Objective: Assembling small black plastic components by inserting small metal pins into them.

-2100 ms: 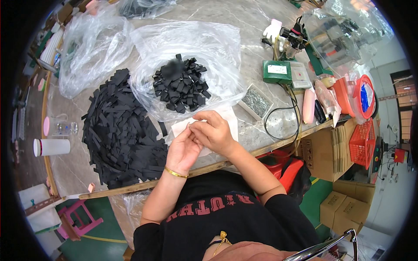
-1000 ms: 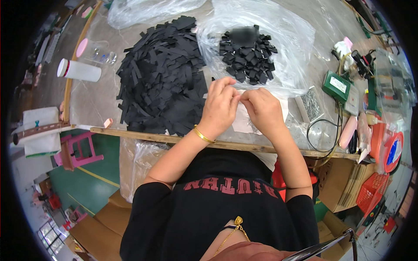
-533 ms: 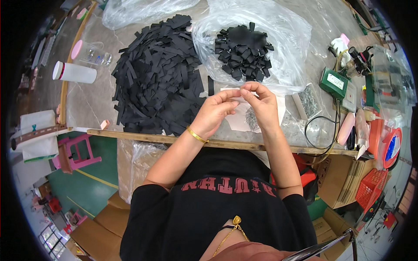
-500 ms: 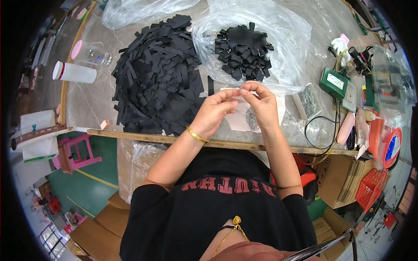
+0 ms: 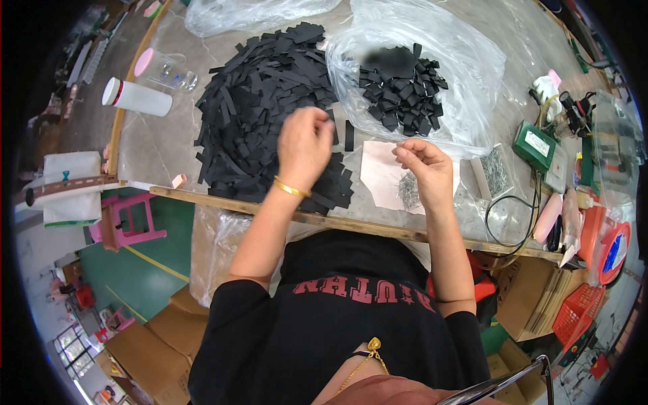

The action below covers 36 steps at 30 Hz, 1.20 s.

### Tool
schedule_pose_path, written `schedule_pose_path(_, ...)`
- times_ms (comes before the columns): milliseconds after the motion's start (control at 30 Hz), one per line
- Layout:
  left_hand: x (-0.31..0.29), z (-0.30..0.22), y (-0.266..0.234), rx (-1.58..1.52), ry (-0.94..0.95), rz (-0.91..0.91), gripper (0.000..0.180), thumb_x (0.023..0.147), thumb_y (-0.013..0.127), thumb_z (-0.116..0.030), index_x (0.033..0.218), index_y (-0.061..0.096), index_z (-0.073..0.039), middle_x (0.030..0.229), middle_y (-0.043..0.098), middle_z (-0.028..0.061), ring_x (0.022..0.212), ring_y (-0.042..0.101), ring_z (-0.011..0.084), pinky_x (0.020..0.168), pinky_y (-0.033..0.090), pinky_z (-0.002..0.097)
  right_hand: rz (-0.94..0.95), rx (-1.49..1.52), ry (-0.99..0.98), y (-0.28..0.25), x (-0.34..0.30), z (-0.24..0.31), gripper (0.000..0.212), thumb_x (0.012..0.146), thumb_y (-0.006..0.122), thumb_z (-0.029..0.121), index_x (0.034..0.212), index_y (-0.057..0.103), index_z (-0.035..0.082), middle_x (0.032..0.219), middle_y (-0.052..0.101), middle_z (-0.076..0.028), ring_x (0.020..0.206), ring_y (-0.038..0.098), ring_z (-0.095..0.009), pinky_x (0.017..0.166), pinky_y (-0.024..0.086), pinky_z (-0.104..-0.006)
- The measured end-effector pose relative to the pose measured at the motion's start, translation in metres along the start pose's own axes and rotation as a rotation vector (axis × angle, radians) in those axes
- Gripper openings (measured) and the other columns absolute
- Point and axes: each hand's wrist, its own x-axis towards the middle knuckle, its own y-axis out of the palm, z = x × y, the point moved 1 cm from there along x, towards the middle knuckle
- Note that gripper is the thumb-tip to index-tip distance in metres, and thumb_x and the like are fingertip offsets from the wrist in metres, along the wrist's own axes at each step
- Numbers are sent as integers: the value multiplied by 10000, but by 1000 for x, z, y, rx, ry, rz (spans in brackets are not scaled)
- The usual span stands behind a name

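Over the right part of a big pile of flat black fabric strips [image 5: 246, 115], my left hand [image 5: 304, 148] hangs with its fingers curled. Its fingertips are blurred, so what they hold does not show. My right hand [image 5: 428, 169] is raised just above a sheet of pale paper [image 5: 375, 179], thumb and fingertips pinched together. Anything in that pinch is too small to make out. Small silvery metal pieces [image 5: 408, 191] lie in a heap on the paper beneath it. Beyond my hands, folded black fabric loops [image 5: 405, 94] sit heaped on a clear plastic bag [image 5: 472, 74]. A single black strip [image 5: 349, 136] lies between pile and bag.
An open box of silvery metal pieces [image 5: 495, 172] stands right of the paper. Farther right are a green box [image 5: 535, 145] with black cables and a red-orange container [image 5: 611, 253]. A white bottle [image 5: 142, 98] and a pink-lidded clear jar [image 5: 169, 71] lie at the left.
My hands were together above the paper; my left hand has moved left over the strip pile. The right hand stays pinched near the paper. The whole view has shifted slightly.
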Motion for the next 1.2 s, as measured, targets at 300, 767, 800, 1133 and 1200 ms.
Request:
schedule_pose_path(300,19,19,-6,527,214,-233,205,669,699,-140,763,562,-19,801,526,65,769,507,209,638,430,324,22,-115,-39,17,-2,-14,93,752,622,-24,842,617,-1,835,629,-57,735,569,-104,656,464,-209)
schedule_pose_path(767,-16,-29,13,-1432,-650,458,105,808,614,-89,890,569,-42,760,577,-6,599,487,39,521,373,166,212,-929,-1112,31,-1,15,163,562,629,-16,709,568,19,869,595,-58,743,568,-216,573,478,-285)
schedule_pose_path(800,-18,-32,18,-1386,-622,374,103,809,615,-96,883,574,-38,750,578,-5,599,492,41,529,382,169,210,-933,-1112,31,0,15,163,562,629,-16,709,568,19,869,595,-58,743,568,-216,573,478,-285)
schedule_pose_path(1133,-25,-32,22,-1151,-360,200,180,840,578,-102,945,586,44,788,608,45,673,554,86,630,447,202,78,-510,-246,33,-2,16,63,685,608,26,739,609,-6,691,575,-90,534,512,-160,500,416,-269)
schedule_pose_path(1200,-25,-31,20,-1118,-334,221,192,847,568,-99,959,583,55,798,609,50,682,558,91,640,450,206,79,-583,-238,33,-2,20,78,689,609,46,743,615,-10,684,576,-93,531,510,-147,497,412,-264)
